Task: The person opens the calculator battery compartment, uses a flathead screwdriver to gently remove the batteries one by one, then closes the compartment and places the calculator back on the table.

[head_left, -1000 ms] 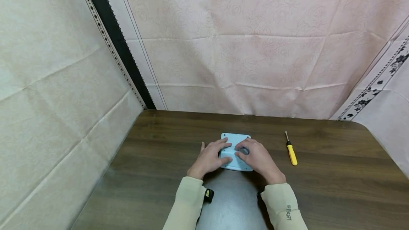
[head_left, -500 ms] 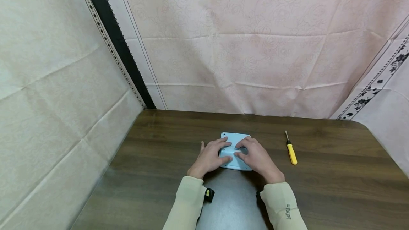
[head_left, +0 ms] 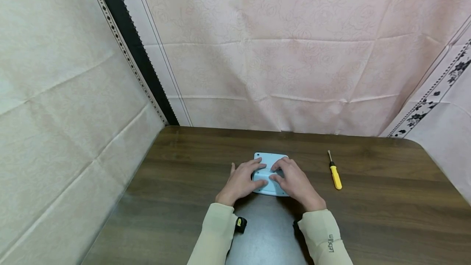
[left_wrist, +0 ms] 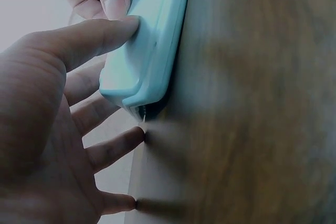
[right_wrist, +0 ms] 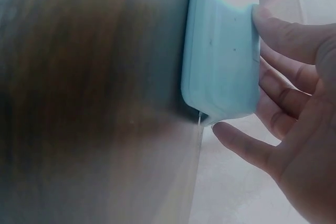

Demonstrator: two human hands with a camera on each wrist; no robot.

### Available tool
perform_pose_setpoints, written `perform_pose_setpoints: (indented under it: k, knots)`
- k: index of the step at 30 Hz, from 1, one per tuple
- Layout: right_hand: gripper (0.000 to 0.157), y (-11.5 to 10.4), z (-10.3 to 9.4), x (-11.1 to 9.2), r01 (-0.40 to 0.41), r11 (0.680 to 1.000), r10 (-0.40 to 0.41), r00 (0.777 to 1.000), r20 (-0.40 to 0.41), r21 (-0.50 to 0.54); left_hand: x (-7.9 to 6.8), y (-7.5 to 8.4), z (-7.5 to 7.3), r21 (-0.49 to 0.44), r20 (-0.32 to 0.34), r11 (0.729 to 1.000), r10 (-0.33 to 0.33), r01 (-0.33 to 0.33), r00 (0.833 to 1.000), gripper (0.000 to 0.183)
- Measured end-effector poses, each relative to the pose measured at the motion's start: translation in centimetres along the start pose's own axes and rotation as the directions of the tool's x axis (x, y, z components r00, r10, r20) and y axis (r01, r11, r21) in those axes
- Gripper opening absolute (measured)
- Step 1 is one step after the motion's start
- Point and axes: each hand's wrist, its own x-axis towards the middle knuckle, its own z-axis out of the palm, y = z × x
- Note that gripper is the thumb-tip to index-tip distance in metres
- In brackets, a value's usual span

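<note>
A light blue plastic device with rounded corners and small holes in its upturned face lies on the table near its middle. My left hand rests on its left side, fingers spread, the thumb pressing the top; in the left wrist view the little finger stands clear of the device. From the right my right hand bends over the same face, thumb and index fingertips close together near the middle. Whatever lies between those tips is too small to make out. The right wrist view shows the right thumb on the device's face.
A screwdriver with a yellow handle lies to the right, its tip pointing away. The wood-grain table has rounded far corners. Pale patterned cloth hangs behind it, with more cloth at both sides.
The right hand and forearm have shifted very slightly to the left, with the fingertips staying on the device. My left hand keeps its place.
</note>
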Motion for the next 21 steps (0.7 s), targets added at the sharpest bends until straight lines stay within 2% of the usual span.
perform_pose_setpoints:
  k: [13,21]
  knots:
    - [0.013,0.08,-0.01,-0.05,-0.002,1.000,0.001,1.000,0.014,0.013,0.21,-0.22,0.29,0.045,-0.014,0.999,0.010,-0.009,1.000,0.053]
    - [0.020,0.21,0.14,0.11,-0.012,0.999,0.012,1.000,0.002,0.040,0.28,-0.20,0.45,0.043,-0.006,0.999,0.005,-0.005,1.000,0.054]
